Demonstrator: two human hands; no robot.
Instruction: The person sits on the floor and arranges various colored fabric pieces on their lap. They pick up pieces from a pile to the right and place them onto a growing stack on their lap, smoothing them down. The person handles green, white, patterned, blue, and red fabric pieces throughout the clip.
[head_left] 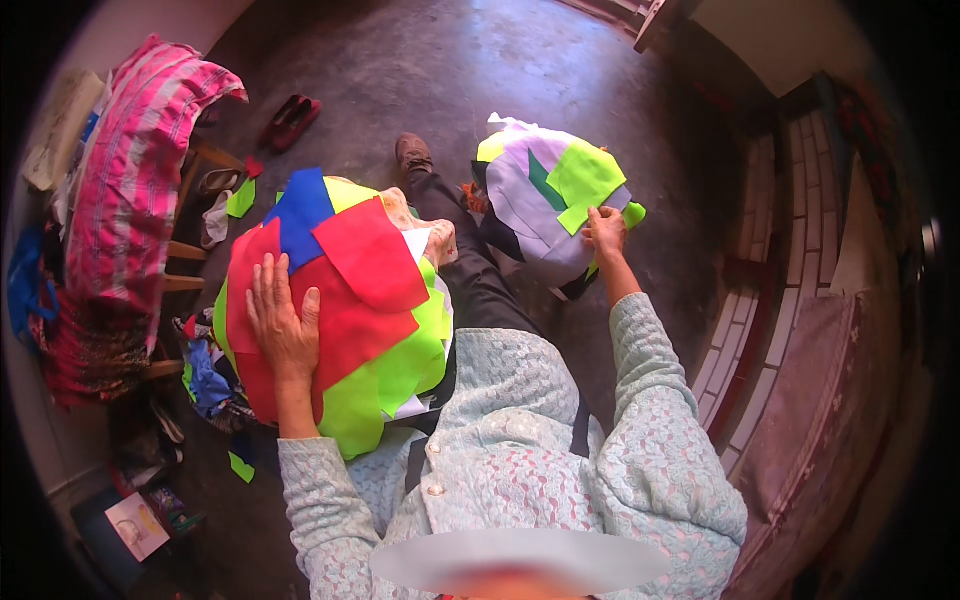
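Note:
My left hand (282, 320) lies flat, fingers spread, on a stack of cloth pieces (345, 300) on my lap: red sheets on top, a blue one behind, neon green underneath. My right hand (604, 232) reaches out to a second pile (545, 195) on the floor and pinches the edge of a neon green cloth piece (583, 180) lying on lavender and white fabric. My black-trousered leg (470, 270) stretches between the two piles, ending in a brown shoe (412, 152).
A pink striped cloth (130, 190) drapes over a wooden chair at left. Red shoes (290, 118) lie on the dark floor beyond. Fabric scraps and small items (205, 375) litter the floor lower left. A brick ledge (770, 300) runs along the right.

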